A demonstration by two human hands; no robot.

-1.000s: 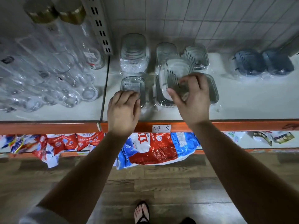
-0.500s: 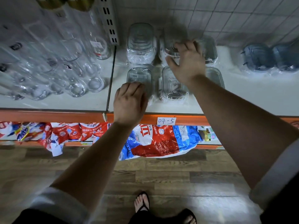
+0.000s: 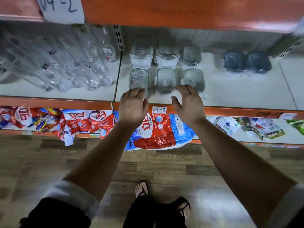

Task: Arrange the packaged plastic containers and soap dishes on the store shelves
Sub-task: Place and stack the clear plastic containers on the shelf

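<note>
Shelf [image 3: 238, 94] carries wrapped tubs [image 3: 166, 79] in two rows. Left hand [image 3: 133, 106] and right hand [image 3: 189, 104] are loose-fingered, gripping nothing — a stray nudge could skew the front ones.

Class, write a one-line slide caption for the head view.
Left hand and right hand at the front row of wrapped clear containers on a white shelf.
</note>
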